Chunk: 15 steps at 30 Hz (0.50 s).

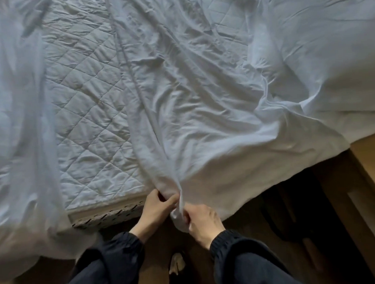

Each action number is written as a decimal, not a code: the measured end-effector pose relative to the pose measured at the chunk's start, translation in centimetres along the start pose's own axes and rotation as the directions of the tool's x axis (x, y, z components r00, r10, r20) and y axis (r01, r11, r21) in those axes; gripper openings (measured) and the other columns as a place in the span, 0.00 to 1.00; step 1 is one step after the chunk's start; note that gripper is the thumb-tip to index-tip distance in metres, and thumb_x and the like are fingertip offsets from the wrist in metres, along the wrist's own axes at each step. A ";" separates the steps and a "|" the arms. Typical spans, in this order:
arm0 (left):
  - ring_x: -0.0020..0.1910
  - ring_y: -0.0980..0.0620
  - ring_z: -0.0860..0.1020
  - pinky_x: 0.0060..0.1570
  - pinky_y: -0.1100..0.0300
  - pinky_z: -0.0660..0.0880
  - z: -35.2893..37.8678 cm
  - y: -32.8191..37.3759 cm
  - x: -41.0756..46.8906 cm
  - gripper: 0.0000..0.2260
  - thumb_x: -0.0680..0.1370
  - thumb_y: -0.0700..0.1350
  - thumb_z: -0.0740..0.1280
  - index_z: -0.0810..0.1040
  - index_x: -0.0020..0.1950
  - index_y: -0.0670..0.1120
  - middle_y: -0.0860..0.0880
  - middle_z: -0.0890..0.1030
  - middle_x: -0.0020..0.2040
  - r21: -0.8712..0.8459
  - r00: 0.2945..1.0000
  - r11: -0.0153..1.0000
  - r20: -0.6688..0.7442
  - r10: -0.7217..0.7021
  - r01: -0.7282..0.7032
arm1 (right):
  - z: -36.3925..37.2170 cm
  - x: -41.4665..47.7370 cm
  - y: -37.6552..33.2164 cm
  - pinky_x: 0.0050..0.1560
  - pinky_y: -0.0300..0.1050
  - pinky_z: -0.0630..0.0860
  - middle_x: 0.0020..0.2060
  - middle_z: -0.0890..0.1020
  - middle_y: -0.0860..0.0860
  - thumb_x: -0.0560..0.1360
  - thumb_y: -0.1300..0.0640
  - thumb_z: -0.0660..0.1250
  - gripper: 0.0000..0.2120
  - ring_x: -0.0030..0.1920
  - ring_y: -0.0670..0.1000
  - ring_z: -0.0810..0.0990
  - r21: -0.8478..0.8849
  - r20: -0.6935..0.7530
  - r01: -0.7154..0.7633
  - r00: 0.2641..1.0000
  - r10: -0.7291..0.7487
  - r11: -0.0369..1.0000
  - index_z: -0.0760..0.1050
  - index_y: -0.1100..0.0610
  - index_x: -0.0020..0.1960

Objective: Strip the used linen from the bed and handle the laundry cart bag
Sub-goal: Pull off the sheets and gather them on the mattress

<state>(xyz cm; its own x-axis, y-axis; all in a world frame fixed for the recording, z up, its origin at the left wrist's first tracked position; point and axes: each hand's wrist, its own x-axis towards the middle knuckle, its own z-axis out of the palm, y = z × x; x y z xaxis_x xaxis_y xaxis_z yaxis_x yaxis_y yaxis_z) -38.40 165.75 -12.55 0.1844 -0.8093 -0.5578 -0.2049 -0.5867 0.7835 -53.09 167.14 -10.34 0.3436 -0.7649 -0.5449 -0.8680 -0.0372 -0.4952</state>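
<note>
Two hands, left hand (154, 210) and right hand (203, 219), two dark sleeves (114, 252), one white sheet (202, 120), one quilted mattress pad (85, 115).

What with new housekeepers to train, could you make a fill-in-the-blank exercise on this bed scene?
1. The left hand and the right hand both grip a bunched end of the white ____.
2. Left of the rumpled sheet, the bare mattress pad is ____ in diamonds.
3. The ____ hand grips nearer the mattress edge.
Missing words: sheet; quilted; left.
</note>
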 end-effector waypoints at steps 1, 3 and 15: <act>0.40 0.57 0.83 0.35 0.67 0.76 0.4 -0.2 -0.2 0.04 0.73 0.38 0.73 0.81 0.46 0.43 0.50 0.85 0.41 -0.008 1.000 1.000 0.009 -0.019 0.019 | 0.4 -0.4 0.2 0.47 0.48 0.71 0.49 0.80 0.59 0.74 0.62 0.60 0.06 0.51 0.61 0.77 0.003 -0.001 0.019 1.000 -0.019 1.000 0.72 0.54 0.47; 0.43 0.49 0.83 0.37 0.62 0.78 1.1 -0.4 -0.6 0.03 0.75 0.35 0.68 0.80 0.48 0.37 0.43 0.85 0.43 -0.054 0.997 0.995 -0.001 -0.078 0.078 | 1.0 -1.0 1.0 0.47 0.48 0.69 0.50 0.78 0.57 0.73 0.63 0.59 0.07 0.52 0.60 0.76 -0.065 -0.020 0.070 0.997 -0.072 0.995 0.73 0.55 0.48; 0.46 0.49 0.76 0.41 0.58 0.72 0.2 1.0 -6.2 0.13 0.80 0.43 0.63 0.71 0.61 0.37 0.42 0.78 0.52 -0.200 0.884 0.977 -0.442 -0.153 0.069 | 0.4 -2.4 8.6 0.63 0.64 0.64 0.61 0.71 0.65 0.53 0.68 0.70 0.39 0.62 0.64 0.74 -0.493 -0.503 -0.049 0.831 -0.238 0.869 0.67 0.58 0.63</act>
<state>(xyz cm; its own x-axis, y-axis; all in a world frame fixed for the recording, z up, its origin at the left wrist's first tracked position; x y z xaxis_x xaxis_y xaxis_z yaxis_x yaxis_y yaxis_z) -39.91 170.15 -8.40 0.6188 -0.6125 -0.4918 0.0047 -0.6232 0.7821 -61.21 168.94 -13.50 0.3119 -0.9501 0.0056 -0.9476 -0.3115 -0.0703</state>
